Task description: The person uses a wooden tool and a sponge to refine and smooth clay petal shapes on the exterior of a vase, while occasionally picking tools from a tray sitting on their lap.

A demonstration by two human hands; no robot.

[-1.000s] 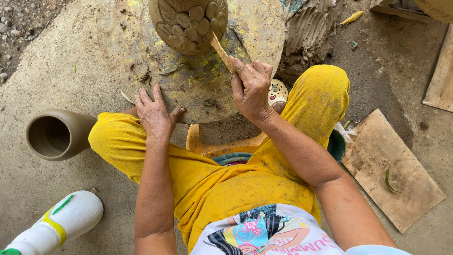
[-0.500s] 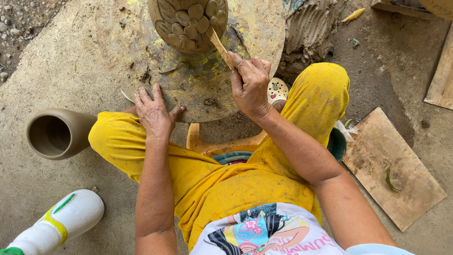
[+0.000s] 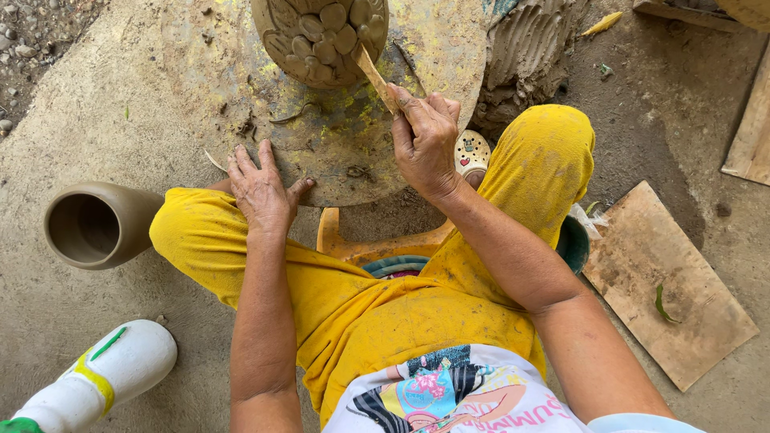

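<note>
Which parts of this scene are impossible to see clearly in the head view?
- Clay pot: its upper part is cut off by the top edge.
- Wooden tool: its lower end is hidden inside the right hand.
- Orange stool: mostly covered by the yellow trousers.
- Left hand: lies flat on the round board; its palm is hidden.

A person seen from above, wearing loose bright yellow trousers (image 3: 353,305) with scattered smudges of grey-brown dirt across the thighs and knees. Above them is a white short-sleeved T-shirt (image 3: 449,397) printed with a colourful cartoon picture in pink, blue and black, with lettering along the hem. A pale blue sleeve edge (image 3: 642,423) shows at the lower right. Both forearms are bare. The left hand (image 3: 261,192) and right hand (image 3: 425,140) are bare too, without rings, watch or gloves, dusted with dried clay.
</note>
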